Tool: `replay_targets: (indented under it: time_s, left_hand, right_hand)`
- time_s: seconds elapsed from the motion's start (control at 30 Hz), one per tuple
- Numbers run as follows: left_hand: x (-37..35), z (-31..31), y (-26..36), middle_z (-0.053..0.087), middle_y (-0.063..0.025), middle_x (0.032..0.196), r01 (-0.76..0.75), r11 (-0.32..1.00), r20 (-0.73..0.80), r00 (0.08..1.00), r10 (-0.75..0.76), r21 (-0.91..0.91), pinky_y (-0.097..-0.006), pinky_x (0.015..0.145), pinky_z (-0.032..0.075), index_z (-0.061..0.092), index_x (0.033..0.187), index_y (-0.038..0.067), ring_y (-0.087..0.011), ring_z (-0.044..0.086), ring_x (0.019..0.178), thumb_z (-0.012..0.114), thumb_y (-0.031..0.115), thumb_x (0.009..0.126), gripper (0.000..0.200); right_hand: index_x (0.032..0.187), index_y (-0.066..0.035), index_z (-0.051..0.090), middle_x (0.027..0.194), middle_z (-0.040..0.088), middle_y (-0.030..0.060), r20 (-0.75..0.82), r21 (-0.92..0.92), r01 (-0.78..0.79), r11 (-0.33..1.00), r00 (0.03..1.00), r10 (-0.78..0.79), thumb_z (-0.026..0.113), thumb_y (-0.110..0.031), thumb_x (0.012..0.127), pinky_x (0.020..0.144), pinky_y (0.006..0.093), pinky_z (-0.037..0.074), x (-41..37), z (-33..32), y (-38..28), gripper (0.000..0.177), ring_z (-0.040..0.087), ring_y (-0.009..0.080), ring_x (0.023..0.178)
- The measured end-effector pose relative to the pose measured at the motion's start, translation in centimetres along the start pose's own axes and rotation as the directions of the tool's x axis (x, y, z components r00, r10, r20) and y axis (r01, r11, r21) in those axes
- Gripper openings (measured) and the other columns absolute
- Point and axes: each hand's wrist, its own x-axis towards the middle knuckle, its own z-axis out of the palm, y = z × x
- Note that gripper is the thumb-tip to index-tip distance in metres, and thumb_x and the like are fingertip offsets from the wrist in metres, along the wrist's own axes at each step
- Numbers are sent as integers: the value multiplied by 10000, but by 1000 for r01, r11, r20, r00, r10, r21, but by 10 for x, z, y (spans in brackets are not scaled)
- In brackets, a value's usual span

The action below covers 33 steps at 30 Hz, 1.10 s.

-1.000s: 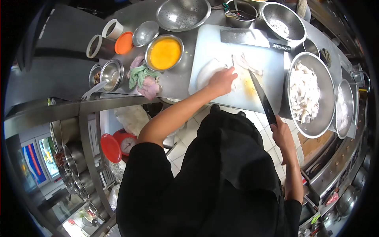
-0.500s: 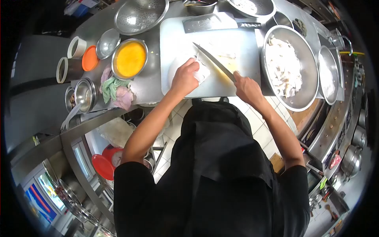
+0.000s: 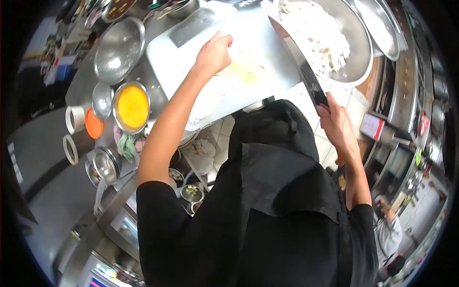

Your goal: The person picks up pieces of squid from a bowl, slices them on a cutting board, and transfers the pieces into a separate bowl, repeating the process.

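My right hand [image 3: 338,125] grips the handle of a long kitchen knife [image 3: 302,61], its blade angled up and left past the board's right edge, overlapping the rim of the big bowl in this view. My left hand [image 3: 213,55] is over the white cutting board [image 3: 279,71], fingers curled in; I cannot tell whether anything is in them. On the board's near left part lies a pale white piece of food [image 3: 206,103], partly behind my left forearm. Yellowish liquid [image 3: 248,74] wets the board's middle. A cleaver [image 3: 193,27] lies flat along the far side.
A big steel bowl [image 3: 356,64] of white cut pieces stands at the right, another bowl [image 3: 377,26] beyond it. Left of the board are a bowl of yellow liquid [image 3: 132,107], a colander [image 3: 119,50], an orange lid [image 3: 94,123] and cloths [image 3: 128,146]. Another person [image 3: 388,232] is at lower right.
The knife has come off the board and swung right with my right hand. My left hand has left the white food and moved up the board. The whole view has turned.
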Motion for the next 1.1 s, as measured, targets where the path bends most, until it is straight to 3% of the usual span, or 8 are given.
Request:
replay_targets:
  time_s: [0.13,0.33,0.43,0.57,0.73,0.8,0.93,1.1]
  left_hand:
    - [17,19,11,474,-171,1174,55,968,174,980,-100,245,-427,888,467,537,1119,92,-363,540,1020,611,14,713,420]
    - [28,30,9,529,-182,1111,80,924,209,963,-168,375,-440,838,495,579,1062,61,-354,579,983,670,95,718,357]
    - [33,24,-5,623,-165,946,67,952,-44,997,-56,299,-392,773,505,615,891,41,-328,622,876,664,94,705,199]
    - [42,-16,-4,557,-94,583,333,940,-124,932,-341,-79,-344,551,461,566,725,-8,-237,575,549,560,28,689,51]
    - [68,-62,89,543,-20,626,443,818,-211,817,-537,-367,-245,415,383,553,755,48,-94,484,461,517,-29,736,87]
    - [90,-73,131,552,-19,638,381,819,-231,830,-507,-430,-235,410,362,558,769,39,-80,477,468,516,-36,751,88]
    - [143,-71,218,559,-17,641,267,834,-296,847,-443,-484,-234,422,356,578,780,34,-75,468,467,545,-10,762,59]
    - [187,5,227,613,-109,717,227,973,-216,948,-233,-51,-305,611,474,605,864,6,-175,577,627,587,34,731,137]
  right_hand:
    - [1151,-36,488,782,613,271,127,98,-292,951,952,280,529,-95,867,643,501,440,-32,-26,11,293,590,446,738]
    - [1091,-19,477,732,588,281,125,258,-247,934,967,221,522,-91,870,628,494,420,-22,-48,45,237,574,459,710]
    - [1076,-18,479,747,588,281,120,319,-174,931,983,143,522,-100,874,630,488,420,-8,-66,78,222,573,457,718]
    - [1177,5,489,765,607,252,98,335,-80,939,994,50,526,-152,900,657,458,451,18,-90,149,320,595,427,718]
    - [1264,16,472,807,630,244,161,376,-78,923,987,18,557,-168,904,694,425,469,56,-148,224,414,611,385,743]
    - [1255,23,469,711,617,206,6,259,141,956,989,-147,546,-151,905,615,397,460,65,-158,258,398,596,341,634]
    - [1257,35,458,644,571,150,187,385,-39,922,982,-36,517,-141,908,580,359,435,86,-202,272,395,541,238,570]
    - [1270,47,428,672,584,191,226,317,1,948,971,-76,506,-124,899,618,410,437,111,-215,282,416,564,316,621]
